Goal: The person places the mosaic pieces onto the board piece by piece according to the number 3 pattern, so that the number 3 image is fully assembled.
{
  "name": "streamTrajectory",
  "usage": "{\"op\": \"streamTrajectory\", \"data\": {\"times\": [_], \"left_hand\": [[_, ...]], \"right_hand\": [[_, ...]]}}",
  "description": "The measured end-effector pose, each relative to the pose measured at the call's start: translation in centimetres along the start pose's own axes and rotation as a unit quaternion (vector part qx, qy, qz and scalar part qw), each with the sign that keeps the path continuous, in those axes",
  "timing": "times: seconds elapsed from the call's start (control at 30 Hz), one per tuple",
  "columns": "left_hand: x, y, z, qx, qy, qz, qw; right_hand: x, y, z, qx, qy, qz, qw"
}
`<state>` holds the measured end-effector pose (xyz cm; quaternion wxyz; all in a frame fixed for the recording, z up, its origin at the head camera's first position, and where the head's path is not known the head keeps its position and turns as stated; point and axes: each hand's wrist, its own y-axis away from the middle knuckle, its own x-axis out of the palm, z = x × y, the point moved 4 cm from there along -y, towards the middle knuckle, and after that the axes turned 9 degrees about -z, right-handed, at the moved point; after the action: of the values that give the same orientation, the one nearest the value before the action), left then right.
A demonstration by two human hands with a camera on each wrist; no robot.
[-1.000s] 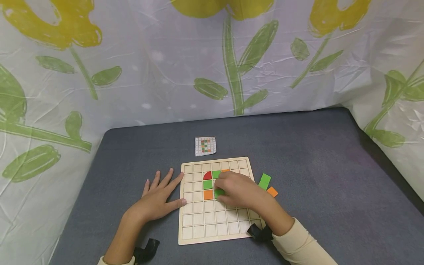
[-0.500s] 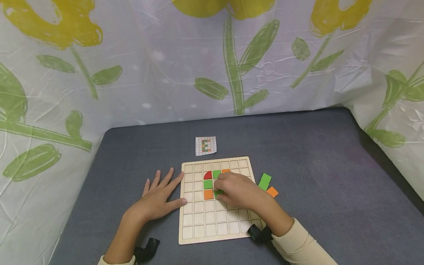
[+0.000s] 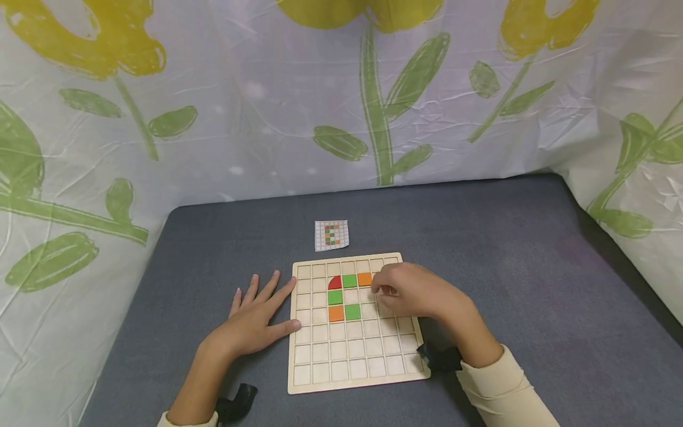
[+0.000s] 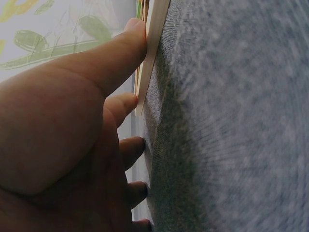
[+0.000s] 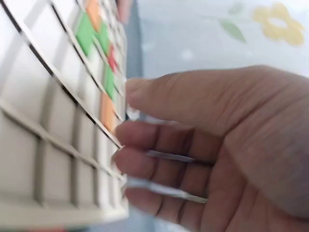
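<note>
A wooden grid board (image 3: 312,354) lies on the dark table. In its cells sit a red quarter-circle tile (image 3: 334,283), a green tile (image 3: 349,281) and an orange tile (image 3: 364,279) in one row. Below them are another green tile (image 3: 335,297), a second orange tile (image 3: 336,313) and a third green tile (image 3: 353,311). My left hand (image 3: 251,320) is spread flat, thumb and index fingertip at the board's left edge. Over the board's right part hovers my right hand (image 3: 416,290), fingers loosely bent; the right wrist view shows nothing between thumb (image 5: 169,96) and fingers.
A small paper card (image 3: 331,236) with a coloured grid pattern lies beyond the board. The loose tiles right of the board are hidden behind the right hand. A white curtain (image 3: 256,118) with printed flowers hangs along the table's far edge.
My right hand has let go of the green tile in the third row and moved right, uncovering that tile. The left hand has stayed in place.
</note>
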<state>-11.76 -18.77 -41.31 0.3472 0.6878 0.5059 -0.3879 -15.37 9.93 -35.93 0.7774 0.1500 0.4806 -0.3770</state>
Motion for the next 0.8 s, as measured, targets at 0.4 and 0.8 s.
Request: {"op": "streamTrajectory", "data": {"times": [0.4, 0.8], "left_hand": [[0.0, 0.1, 0.1, 0.001, 0.000, 0.002, 1.0000], [-0.2, 0.1, -0.1, -0.003, 0.002, 0.007, 1.0000]], "right_hand": [[-3.1, 2.7, -5.0, 0.187, 0.060, 0.032, 0.9800], [-2.6, 2.6, -6.3, 0.203, 0.106, 0.005, 0.9733]]}}
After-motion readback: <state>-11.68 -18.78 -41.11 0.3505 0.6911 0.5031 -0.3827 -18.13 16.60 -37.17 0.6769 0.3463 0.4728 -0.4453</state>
